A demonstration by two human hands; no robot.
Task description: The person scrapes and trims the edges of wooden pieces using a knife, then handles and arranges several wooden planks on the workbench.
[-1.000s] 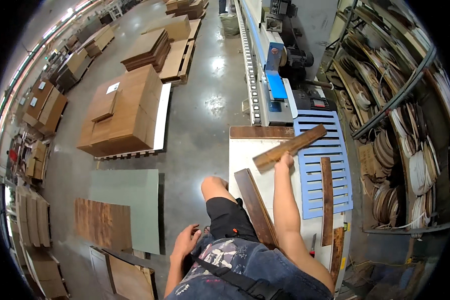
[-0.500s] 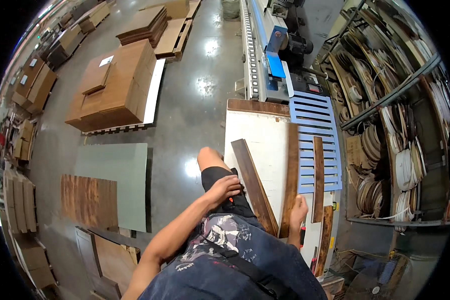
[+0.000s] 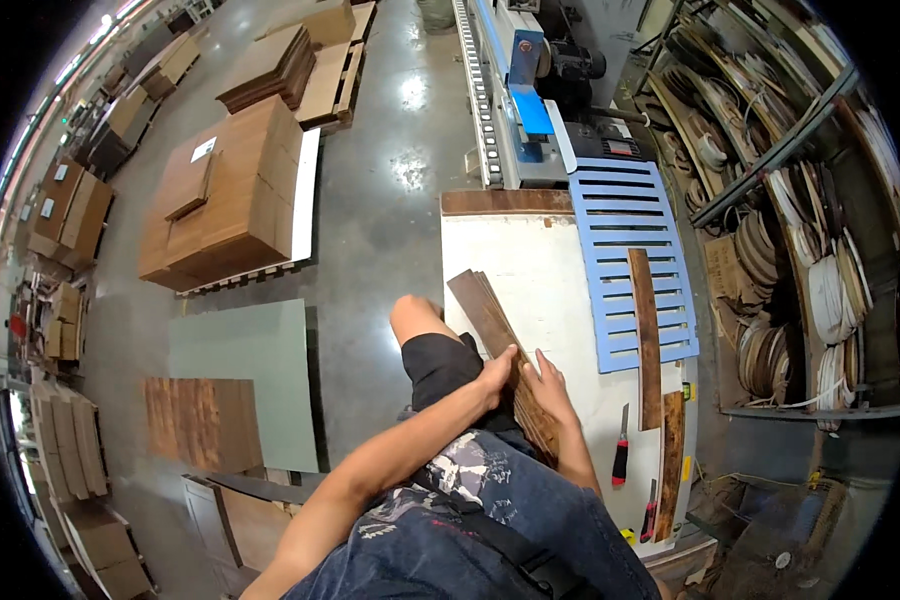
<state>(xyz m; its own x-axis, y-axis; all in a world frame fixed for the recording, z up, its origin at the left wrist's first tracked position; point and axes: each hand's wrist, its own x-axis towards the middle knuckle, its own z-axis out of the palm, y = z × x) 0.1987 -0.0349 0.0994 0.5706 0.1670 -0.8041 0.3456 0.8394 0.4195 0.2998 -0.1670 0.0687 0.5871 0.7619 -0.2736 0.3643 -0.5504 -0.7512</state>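
A small stack of long, dark brown wooden strips (image 3: 483, 301) lies at a slant near the left edge of the white worktop, its near end against my shirt. My left hand (image 3: 497, 376) grips the stack's left side, thumb on top; its other fingers are partly hidden. Along the right side, my right hand (image 3: 550, 390) rests against the strips with its fingers stretched out. To the right, a single brown strip (image 3: 646, 340) lies partly over the blue slatted panel (image 3: 610, 300). A red-and-black handled knife (image 3: 620, 462) with a bare blade lies on the worktop.
Beyond the white worktop (image 3: 540, 260) stands a machine with a motor (image 3: 577, 62). Shelves with coiled edging rolls (image 3: 760, 255) rise at the right. Another strip (image 3: 673, 440) and a second red-handled tool (image 3: 650, 512) lie along the worktop's right edge. Stacked brown panels (image 3: 235, 190) stand at left.
The strip that my right hand held on the right is now gone from there, and that hand has moved left to the stack. My left hand has come from my thigh to the stack.
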